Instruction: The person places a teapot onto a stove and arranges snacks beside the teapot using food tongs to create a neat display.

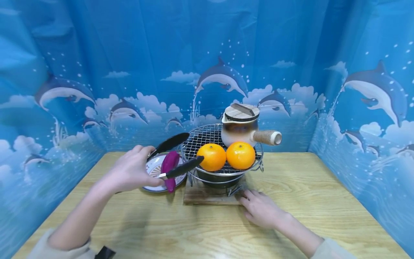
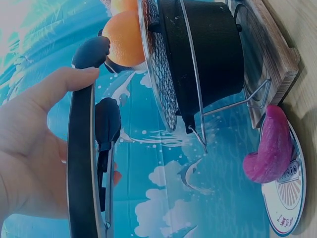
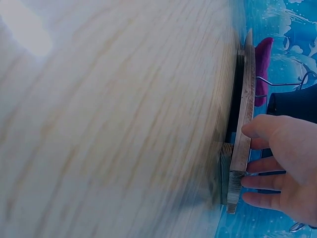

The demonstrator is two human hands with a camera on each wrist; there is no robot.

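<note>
Holding one pair of tongs beside two oranges

One pair of black-tipped tongs (image 1: 184,168) is in the left hand (image 1: 134,171), which grips it with the thumb on one arm and fingers on the other. Its two arms stand spread apart above the left side of the grill, one tip at the nearer of two oranges (image 1: 211,157) (whether it touches the skin, I cannot tell). Both oranges sit side by side at the front of one round wire rack (image 1: 203,136). Behind them on the rack stands one pot (image 1: 237,132), with one wooden lid (image 1: 236,113) on top and one cord-wrapped handle pointing right. Beneath the rack is one black stove (image 1: 217,180), set on one wooden board (image 1: 200,197).

To the left, just beside the board, one plate (image 2: 280,206) bears one purple sweet potato (image 1: 170,165), lying partly behind a tong arm. One hand, the right hand (image 1: 260,210), grasps nothing; its relaxed fingers rest against the board's right front corner. Everything stands on one wood-grain table (image 1: 181,230), before a blue curtain (image 1: 145,43) printed with several dolphins.
</note>
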